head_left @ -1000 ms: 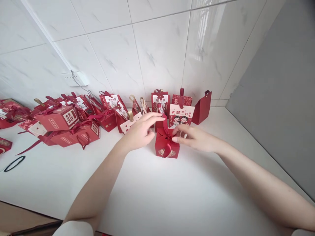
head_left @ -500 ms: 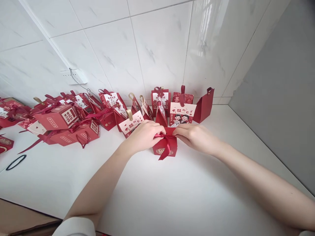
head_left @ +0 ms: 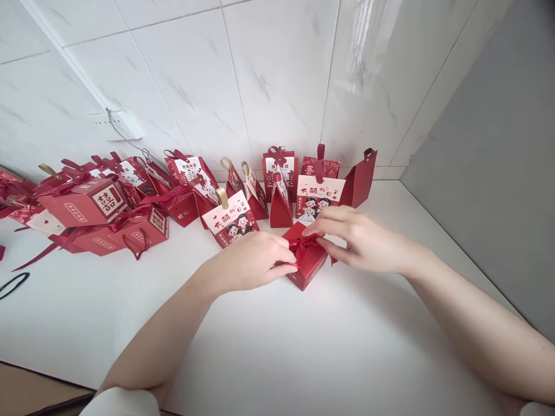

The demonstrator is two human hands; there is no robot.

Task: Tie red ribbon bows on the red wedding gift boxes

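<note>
A small red gift box (head_left: 307,276) stands on the white table in front of me, one corner towards me. A dark red ribbon (head_left: 304,247) forms a bow on its top. My left hand (head_left: 249,261) is at the box's left side, thumb and fingers closed on the ribbon there. From the right, my right hand (head_left: 355,238) pinches the bow's other side, with its fingertips over the box top. One ribbon tail hangs at the box's right edge. The fingers partly hide the bow.
Behind the box stand a white-and-red card-topped box (head_left: 234,216), another such box (head_left: 321,193) and several red peaked boxes (head_left: 281,214) along the tiled wall. Stacked red boxes (head_left: 82,202) lie at left, near a black loop (head_left: 15,283). A grey panel (head_left: 485,173) bounds the right side.
The box has turned so a corner faces me, and its top with the bow shows more. My hands have moved slightly apart. The view has shifted a little.
</note>
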